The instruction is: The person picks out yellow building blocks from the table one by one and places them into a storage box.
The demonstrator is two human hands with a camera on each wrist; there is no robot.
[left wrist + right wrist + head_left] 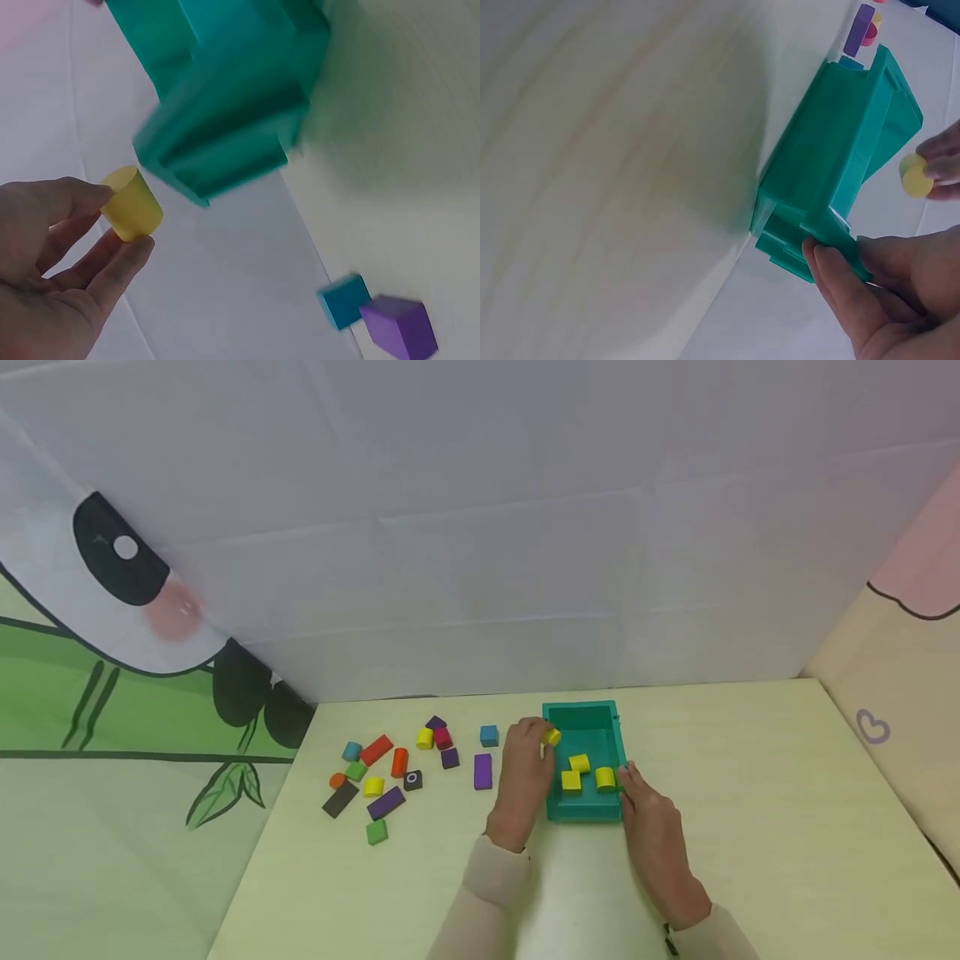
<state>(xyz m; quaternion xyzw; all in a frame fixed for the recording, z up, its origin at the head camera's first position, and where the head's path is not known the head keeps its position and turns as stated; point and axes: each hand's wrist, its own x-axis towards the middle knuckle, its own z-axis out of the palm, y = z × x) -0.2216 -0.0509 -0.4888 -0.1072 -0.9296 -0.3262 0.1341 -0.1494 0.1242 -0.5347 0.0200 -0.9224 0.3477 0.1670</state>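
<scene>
My left hand [527, 777] pinches a yellow cylinder block [133, 204] between thumb and fingertips, above the left side of a green plastic bin [585, 812]. The cylinder is clear of the bin's rim in the left wrist view. On the bin's right wall, my right hand [885, 289] grips the rim between thumb and fingers. Inside the bin lie a yellow cube [572, 782] and two more yellow blocks, one near the middle [579, 763] and one by the right wall [605, 779].
Left of the bin stand a blue cube [489, 736] and a purple block [483, 772]. Farther left, several coloured blocks lie scattered, among them a red block [377, 749], a yellow cylinder [373, 787] and a green cube [377, 832]. A white cloth backdrop [480, 568] rises behind the table.
</scene>
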